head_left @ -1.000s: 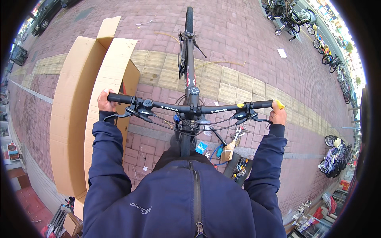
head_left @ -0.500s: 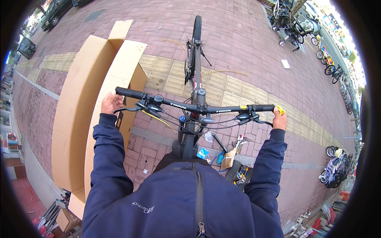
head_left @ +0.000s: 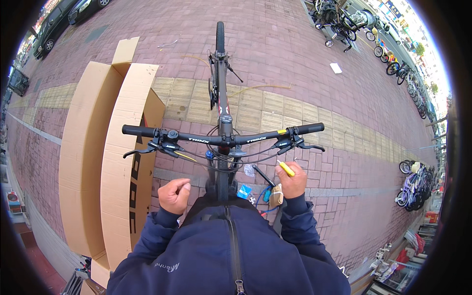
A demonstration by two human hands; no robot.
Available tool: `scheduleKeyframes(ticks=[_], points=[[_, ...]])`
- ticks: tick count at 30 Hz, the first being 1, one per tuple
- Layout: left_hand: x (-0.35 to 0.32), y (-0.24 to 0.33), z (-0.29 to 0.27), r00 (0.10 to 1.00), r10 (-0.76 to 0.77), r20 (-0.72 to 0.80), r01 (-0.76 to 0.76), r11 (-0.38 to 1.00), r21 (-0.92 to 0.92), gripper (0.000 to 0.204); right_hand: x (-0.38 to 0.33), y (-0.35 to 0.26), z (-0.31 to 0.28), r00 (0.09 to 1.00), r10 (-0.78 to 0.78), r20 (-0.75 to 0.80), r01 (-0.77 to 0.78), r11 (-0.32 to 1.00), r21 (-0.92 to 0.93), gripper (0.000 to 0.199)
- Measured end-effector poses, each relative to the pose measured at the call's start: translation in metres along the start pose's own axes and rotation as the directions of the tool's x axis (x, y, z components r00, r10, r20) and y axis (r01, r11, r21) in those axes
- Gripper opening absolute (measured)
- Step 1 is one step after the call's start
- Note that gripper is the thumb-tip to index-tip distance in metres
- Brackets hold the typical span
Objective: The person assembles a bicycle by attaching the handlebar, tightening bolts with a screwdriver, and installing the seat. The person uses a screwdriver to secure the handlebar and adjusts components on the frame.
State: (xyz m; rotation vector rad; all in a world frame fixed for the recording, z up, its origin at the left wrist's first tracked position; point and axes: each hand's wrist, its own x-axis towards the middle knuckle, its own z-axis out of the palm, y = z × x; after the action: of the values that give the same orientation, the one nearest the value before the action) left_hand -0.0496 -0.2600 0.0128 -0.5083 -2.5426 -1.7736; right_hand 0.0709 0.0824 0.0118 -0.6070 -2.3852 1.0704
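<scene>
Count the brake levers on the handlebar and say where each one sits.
2. The left brake lever hangs below the left grip; the right brake lever sits below the right grip, above the right hand. Neither is hidden.

A red brick pavement (head_left: 305, 64) crossed by a band of yellow paving slabs (head_left: 255, 110) carries a black bicycle (head_left: 220, 73). Left of the bicycle lies a large opened cardboard box (head_left: 93, 147); small tools and parts (head_left: 260, 189) sit just right of its frame.
</scene>
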Motion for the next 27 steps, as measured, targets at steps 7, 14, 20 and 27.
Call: scheduleKeyframes(ticks=[7, 14, 20, 27], points=[[0.12, -0.042, -0.099, 0.889, 0.18, -0.421, 0.072, 0.853, 0.517, 0.04, 0.1, 0.073, -0.075, 0.838, 0.269, -0.474, -0.386, 0.907, -0.168, 0.048], [0.167, -0.084, -0.131, 0.813, -0.582, -0.019, 0.566, 0.797, -0.213, 0.042, 0.136, 0.114, -0.072, 0.904, 0.326, -0.276, -0.352, 0.935, -0.05, 0.039], [0.164, -0.093, -0.128, 0.825, -0.563, -0.045, 0.525, 0.794, -0.306, 0.038, 0.133, 0.119, -0.072, 0.902, 0.336, -0.273, -0.341, 0.94, 0.029, 0.033], [0.164, -0.095, -0.129, 0.824, -0.564, -0.055, 0.523, 0.795, -0.308, 0.036, 0.132, 0.113, -0.069, 0.877, 0.386, -0.285, -0.375, 0.922, 0.093, 0.035]])
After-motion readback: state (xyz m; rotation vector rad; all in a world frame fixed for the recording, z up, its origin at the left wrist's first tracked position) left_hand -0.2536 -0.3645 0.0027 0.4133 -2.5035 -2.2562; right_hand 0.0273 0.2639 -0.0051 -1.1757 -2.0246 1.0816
